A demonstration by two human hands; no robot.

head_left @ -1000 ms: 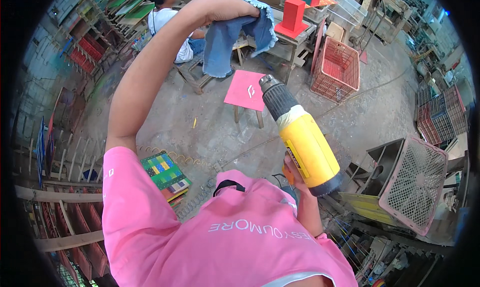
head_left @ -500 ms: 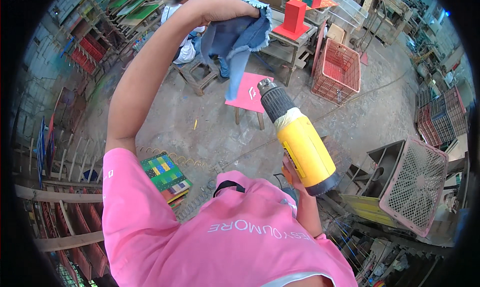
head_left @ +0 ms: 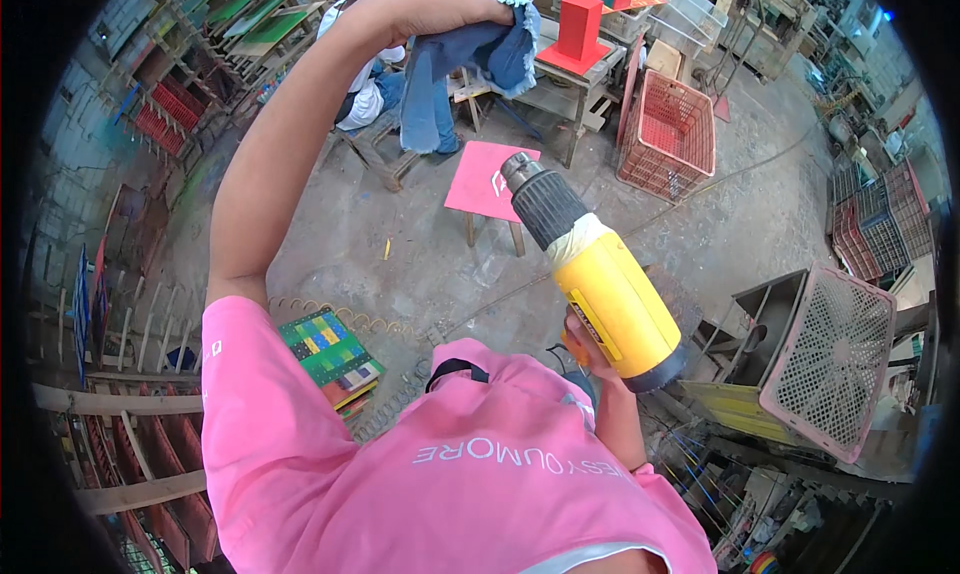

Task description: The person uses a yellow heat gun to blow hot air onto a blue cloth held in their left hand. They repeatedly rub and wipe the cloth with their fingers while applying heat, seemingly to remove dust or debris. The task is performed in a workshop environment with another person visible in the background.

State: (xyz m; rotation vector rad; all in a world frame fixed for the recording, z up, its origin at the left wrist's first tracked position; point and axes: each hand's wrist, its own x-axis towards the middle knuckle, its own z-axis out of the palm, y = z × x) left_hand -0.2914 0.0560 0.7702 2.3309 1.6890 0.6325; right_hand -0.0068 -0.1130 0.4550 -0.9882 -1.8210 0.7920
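My left hand (head_left: 432,2) is raised high at the top of the view, closed on a blue denim cloth (head_left: 470,69) that hangs down from it. My right hand (head_left: 585,342) sits low near my chest and grips the handle of a yellow heat gun (head_left: 610,294), mostly hidden behind its body. The gun's dark nozzle (head_left: 535,192) points up and to the left, toward the cloth but apart from it. Below the nozzle stands a small pink stool (head_left: 490,182) on the concrete floor.
A red plastic crate (head_left: 672,134) stands right of the stool, and a pink crate (head_left: 835,359) lies at far right. A red block (head_left: 580,29) sits on a grey table. A seated person (head_left: 365,84) is behind the cloth. Coloured boards (head_left: 328,349) lie at lower left.
My left hand with the cloth has moved left and nearer, so the cloth hangs over the seated person. The heat gun has stayed nearly still.
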